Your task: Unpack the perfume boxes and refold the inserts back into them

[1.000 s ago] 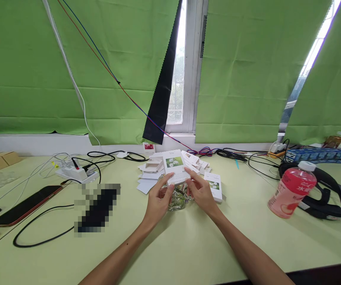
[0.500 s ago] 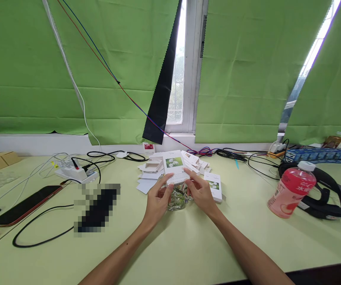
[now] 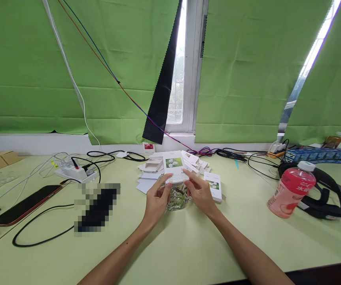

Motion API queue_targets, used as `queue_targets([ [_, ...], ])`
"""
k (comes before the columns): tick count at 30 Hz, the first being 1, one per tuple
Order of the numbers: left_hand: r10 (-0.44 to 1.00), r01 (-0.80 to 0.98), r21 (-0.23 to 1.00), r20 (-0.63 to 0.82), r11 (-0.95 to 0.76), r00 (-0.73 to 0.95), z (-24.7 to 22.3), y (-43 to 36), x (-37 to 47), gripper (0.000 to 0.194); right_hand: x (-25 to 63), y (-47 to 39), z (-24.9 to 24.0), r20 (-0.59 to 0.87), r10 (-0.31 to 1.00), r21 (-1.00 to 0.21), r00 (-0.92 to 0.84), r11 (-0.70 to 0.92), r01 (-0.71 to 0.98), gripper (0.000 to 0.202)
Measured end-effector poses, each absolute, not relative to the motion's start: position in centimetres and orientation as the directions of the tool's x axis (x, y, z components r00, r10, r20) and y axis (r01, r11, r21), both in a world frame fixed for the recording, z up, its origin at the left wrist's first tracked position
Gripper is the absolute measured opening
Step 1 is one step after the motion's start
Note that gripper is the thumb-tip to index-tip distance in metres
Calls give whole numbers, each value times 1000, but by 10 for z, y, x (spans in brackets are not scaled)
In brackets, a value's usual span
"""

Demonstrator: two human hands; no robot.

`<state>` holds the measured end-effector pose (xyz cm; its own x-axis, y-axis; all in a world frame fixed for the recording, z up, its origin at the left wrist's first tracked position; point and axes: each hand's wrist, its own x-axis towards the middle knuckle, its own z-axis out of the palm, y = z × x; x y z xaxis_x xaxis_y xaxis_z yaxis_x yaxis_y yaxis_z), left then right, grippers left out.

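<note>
Between my two hands is a small white carton [image 3: 174, 163] with a picture of white flowers on green. My left hand [image 3: 156, 198] pinches its lower left corner between thumb and fingers. At the lower right corner, my right hand [image 3: 199, 191] grips it the same way. Just below the carton lies a clump of clear and greenish glossy items [image 3: 176, 200], too small to name. A second white flower carton [image 3: 213, 187] rests on the table right of my right hand. Behind the held carton spreads a pile of open white cartons [image 3: 152, 165] and flat pieces.
A pink drink bottle [image 3: 291, 192] stands at the right, before a black headset [image 3: 326, 198]. Left are a white power strip [image 3: 77, 170], a phone [image 3: 26, 204] and a looping black cable [image 3: 14, 237]. More cables [image 3: 231, 154] run along the wall. Blue boxes [image 3: 319, 155] line the back right.
The carton has tipped slightly, so a barcode on its near edge now shows. Both hands keep their grip and have hardly moved.
</note>
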<state>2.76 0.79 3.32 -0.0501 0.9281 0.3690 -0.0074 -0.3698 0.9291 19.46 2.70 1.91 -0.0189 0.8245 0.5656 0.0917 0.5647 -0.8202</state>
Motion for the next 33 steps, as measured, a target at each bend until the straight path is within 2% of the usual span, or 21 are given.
queue_targets([
  [10, 929, -8, 930, 366, -367, -51, 33, 8, 27, 56, 194, 25, 22, 569, 822, -818, -1, 566, 99, 42],
  [26, 920, 28, 921, 389, -388, -52, 30, 9, 24, 56, 194, 24, 19, 628, 778, -762, 17, 610, 217, 41],
  [33, 910, 52, 910, 414, -412, -30, 30, 9, 24, 54, 190, 22, 22, 629, 777, -768, 18, 617, 175, 43],
])
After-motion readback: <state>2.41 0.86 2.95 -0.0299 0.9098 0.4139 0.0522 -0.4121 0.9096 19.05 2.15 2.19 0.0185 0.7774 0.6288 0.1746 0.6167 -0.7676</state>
